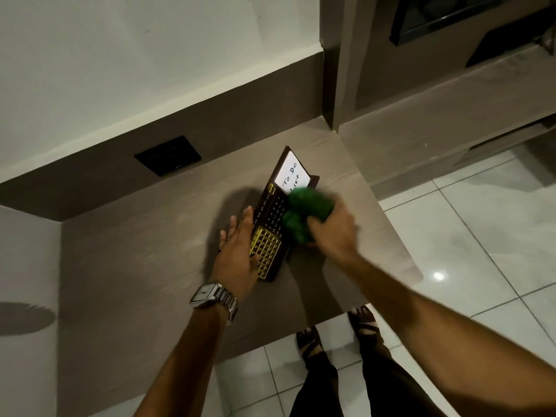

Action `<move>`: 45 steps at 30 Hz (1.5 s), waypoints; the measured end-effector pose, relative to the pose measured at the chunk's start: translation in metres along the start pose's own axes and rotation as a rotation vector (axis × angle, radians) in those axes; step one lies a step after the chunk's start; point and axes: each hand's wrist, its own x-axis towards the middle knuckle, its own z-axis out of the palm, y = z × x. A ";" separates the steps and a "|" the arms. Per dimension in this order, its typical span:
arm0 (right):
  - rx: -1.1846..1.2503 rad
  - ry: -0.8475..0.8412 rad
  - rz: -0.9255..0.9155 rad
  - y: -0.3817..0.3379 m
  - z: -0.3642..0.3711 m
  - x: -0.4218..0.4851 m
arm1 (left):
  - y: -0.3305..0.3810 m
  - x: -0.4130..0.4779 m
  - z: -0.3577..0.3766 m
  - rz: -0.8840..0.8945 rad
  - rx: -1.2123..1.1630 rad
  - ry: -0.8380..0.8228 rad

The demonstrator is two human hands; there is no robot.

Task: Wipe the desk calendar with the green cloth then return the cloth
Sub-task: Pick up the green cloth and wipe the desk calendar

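Right hand fisted on green cloth against desk calendar

One wide-angle head camera looks steeply down and forward from standing height onto a grey-brown wood-grain desk top. It takes in both forearms, the white wall beyond and the glossy white floor tiles below.
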 end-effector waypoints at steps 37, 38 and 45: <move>-0.089 -0.178 -0.196 0.018 0.032 -0.064 | 0.001 0.003 -0.003 -0.042 0.000 -0.064; -0.075 -0.091 -0.171 0.010 0.024 -0.040 | 0.002 0.003 -0.003 -0.042 -0.002 -0.060; -0.167 0.196 -0.023 -0.042 -0.001 0.094 | 0.005 0.001 -0.003 -0.026 0.025 -0.055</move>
